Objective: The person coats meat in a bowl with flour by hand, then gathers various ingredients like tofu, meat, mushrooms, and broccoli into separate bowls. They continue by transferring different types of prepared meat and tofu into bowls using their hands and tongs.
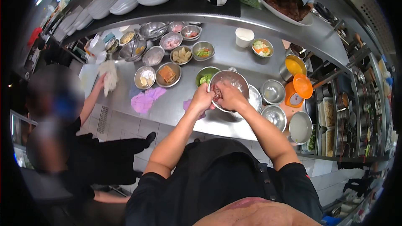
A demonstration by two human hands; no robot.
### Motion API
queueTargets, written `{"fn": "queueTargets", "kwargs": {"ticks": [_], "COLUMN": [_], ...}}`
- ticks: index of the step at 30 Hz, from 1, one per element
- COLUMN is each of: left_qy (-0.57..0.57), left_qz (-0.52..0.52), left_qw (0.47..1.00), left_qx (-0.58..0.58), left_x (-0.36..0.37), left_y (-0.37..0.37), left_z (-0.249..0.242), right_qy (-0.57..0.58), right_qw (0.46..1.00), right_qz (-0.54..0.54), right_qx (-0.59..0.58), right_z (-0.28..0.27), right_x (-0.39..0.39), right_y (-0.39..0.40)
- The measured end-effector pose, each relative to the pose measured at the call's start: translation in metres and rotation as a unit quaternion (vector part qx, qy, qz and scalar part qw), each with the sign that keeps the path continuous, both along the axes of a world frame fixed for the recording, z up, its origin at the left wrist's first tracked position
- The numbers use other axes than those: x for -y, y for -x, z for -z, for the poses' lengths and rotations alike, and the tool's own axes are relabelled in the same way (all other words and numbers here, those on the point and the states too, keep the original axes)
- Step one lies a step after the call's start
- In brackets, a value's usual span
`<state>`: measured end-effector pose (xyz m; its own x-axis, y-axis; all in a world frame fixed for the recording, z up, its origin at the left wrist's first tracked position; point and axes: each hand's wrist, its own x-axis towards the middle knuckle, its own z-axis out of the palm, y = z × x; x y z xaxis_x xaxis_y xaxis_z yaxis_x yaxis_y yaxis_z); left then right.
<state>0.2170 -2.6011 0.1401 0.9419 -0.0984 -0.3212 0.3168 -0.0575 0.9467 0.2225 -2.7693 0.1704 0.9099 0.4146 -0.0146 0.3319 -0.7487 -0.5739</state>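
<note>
Both my hands are together over a steel mixing bowl (238, 80) on the steel counter (176, 104). My left hand (204, 98) and my right hand (228, 95) grip a dark reddish piece of food (218, 95) between them, at the bowl's near rim. The bowl holds pale pinkish contents. A green bowl of chopped greens (204, 77) sits just left of it.
Several small steel bowls of ingredients (168, 74) fill the counter's far left. A pink cloth (144, 99) lies on the counter. Empty steel bowls (273, 91), an orange scale (297, 92) and a sauce pot (294, 65) stand right. A person in black (83, 142) works at left, holding a white cloth (109, 75).
</note>
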Motion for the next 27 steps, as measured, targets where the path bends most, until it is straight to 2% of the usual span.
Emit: {"fn": "queueTargets", "kwargs": {"ticks": [2,4,6,8,10,11,12,14,16,18,20,21,22,23,25,27], "left_qy": [-0.015,0.047,0.063,0.081,0.078,0.08,0.081,0.124,0.122,0.092,0.062,0.092,0.123,0.166,0.178,0.189], "left_qz": [0.01,-0.039,-0.047,-0.059,-0.064,-0.058,-0.052,-0.076,-0.068,-0.074,-0.067,-0.089,-0.111,-0.141,-0.211,-0.249], "left_qw": [1.0,0.997,0.996,0.994,0.994,0.994,0.994,0.988,0.99,0.992,0.994,0.99,0.985,0.975,0.96,0.949], "left_qx": [-0.004,-0.036,-0.033,-0.036,-0.032,-0.043,-0.054,-0.052,-0.023,-0.047,-0.061,-0.056,-0.05,-0.05,-0.047,-0.044], "left_x": [-0.005,-0.005,-0.007,-0.008,-0.006,-0.006,-0.006,-0.002,0.006,0.014,0.011,0.007,0.003,-0.006,-0.032,-0.069], "left_y": [0.003,0.013,0.015,0.01,0.009,0.011,0.011,0.022,0.023,0.033,0.032,0.031,0.029,0.026,0.02,0.014], "left_z": [0.01,0.015,0.008,0.003,0.004,0.009,0.014,0.013,0.012,0.019,0.021,0.02,0.021,0.027,0.041,0.065], "right_qy": [0.035,0.069,-0.007,0.006,0.191,0.126,0.126,-0.022,0.014,0.05,-0.041,-0.106,-0.135,-0.198,-0.223,-0.216], "right_qw": [0.999,0.997,0.993,0.987,0.981,0.989,0.989,0.991,0.994,0.993,0.994,0.985,0.971,0.966,0.955,0.934], "right_qz": [-0.024,-0.047,0.013,0.022,-0.032,-0.024,-0.027,0.074,0.02,-0.032,-0.003,0.045,0.04,0.092,0.155,0.208], "right_qx": [-0.003,-0.001,0.116,0.156,0.033,0.067,0.068,0.112,0.103,0.098,0.101,0.132,0.196,0.138,0.115,0.194], "right_z": [0.018,0.018,-0.017,-0.017,0.0,-0.008,-0.019,-0.031,-0.005,0.006,-0.014,-0.036,-0.039,-0.045,-0.048,-0.034], "right_x": [0.007,0.012,0.011,0.005,0.002,0.007,0.013,0.018,0.024,0.027,0.033,0.033,0.045,0.056,0.094,0.146], "right_y": [-0.01,-0.01,0.01,0.006,-0.005,0.003,0.004,0.018,0.013,0.02,0.032,0.038,0.032,0.034,0.041,0.047]}}
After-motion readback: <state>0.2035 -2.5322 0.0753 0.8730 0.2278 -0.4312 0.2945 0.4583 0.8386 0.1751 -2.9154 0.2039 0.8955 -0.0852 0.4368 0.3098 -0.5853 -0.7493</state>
